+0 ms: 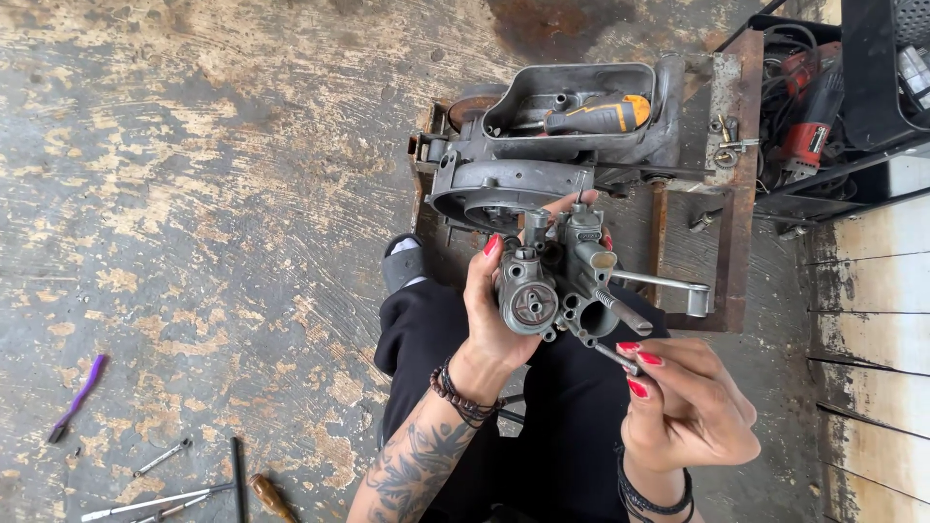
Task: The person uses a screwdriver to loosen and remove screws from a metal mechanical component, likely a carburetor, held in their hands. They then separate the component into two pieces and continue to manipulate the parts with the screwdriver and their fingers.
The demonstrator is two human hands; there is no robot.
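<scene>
Both hands are busy over the person's lap: the left hand (499, 310) is wrapped round a grey metal carburettor (557, 286), fingers curled behind it and thumb up its near side, so that its round faces and open bores are turned towards the eye. It is lifted clear of the knees, apparently to bring the ports into good light. The right hand (683, 402) is closed to a narrow pinch, thumb and forefinger gripping a thin metal tool (620, 360) whose tip sits at the underside of the carburettor; whether it is touching a screw or a passage I cannot tell from here. A bent lever arm (668, 286) juts out to the right of the body, left free by the grip. Just beyond the hands stands a dismantled engine casing (513, 179) on a rusty metal stand (731, 194), close enough to reach. Its open top serves as a tray, with a screwdriver with an orange and black handle (601, 116) lying in it. Farther right, a red power tool (809, 131) and tangled cables sit on a dark rack. On the worn concrete floor (223, 194) to the left lie a purple toothbrush (77, 397), a few wrenches (160, 484) and a wooden-handled screwdriver (271, 499), well apart from the work.
</scene>
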